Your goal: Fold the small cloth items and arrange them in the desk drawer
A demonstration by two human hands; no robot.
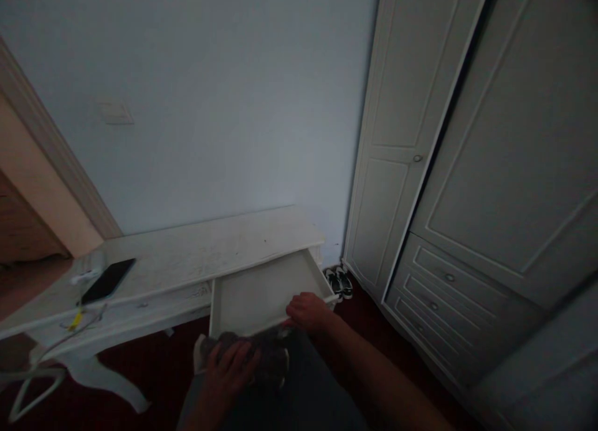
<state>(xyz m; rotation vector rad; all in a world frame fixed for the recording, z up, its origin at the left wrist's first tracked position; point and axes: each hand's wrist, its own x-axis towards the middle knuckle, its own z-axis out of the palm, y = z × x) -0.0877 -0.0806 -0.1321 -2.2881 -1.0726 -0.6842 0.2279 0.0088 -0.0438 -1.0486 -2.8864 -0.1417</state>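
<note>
A white desk (196, 256) stands against the wall with its right-hand drawer (261, 291) pulled out; nothing shows inside it. My right hand (306, 311) rests on the drawer's front edge, fingers curled over it. My left hand (231, 365) lies with fingers spread on a dark bundle of cloth (261, 353) that sits on my lap, just below the drawer front. A pale piece of fabric (200, 356) sticks out at the bundle's left.
A black phone (108, 280) and a cable with a yellow tag (75, 321) lie on the desk's left end. A tall white wardrobe (467, 188) with drawers fills the right. A pair of shoes (339, 282) sits on the dark red floor between desk and wardrobe.
</note>
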